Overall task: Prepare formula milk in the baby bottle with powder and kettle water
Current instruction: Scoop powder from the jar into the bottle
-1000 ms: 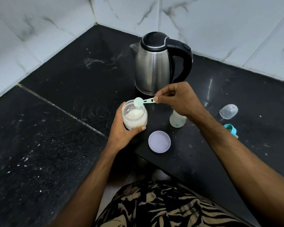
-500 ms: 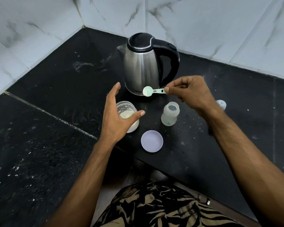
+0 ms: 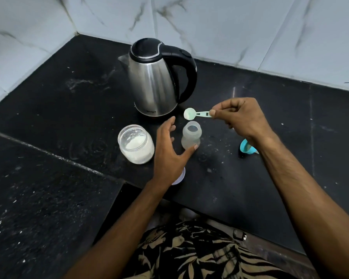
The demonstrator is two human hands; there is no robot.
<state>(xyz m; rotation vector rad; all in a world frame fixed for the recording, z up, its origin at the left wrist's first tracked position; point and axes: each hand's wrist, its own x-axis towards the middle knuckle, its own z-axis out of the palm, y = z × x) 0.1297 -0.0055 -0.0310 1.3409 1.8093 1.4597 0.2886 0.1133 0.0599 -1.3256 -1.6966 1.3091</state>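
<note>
Dim, soft light; sharp centre, wide-angle bending at edges.

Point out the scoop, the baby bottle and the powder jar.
scoop (image 3: 190, 114): head view, on its round bowl.
baby bottle (image 3: 190, 140): head view, on its clear body below the neck.
powder jar (image 3: 137, 152): head view, on its glass side.

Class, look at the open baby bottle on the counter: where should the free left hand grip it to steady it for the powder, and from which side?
Grip the bottle round its wide lower body, from its left, where the left hand already reaches. That leaves the narrow open mouth free for the scoop.
</note>
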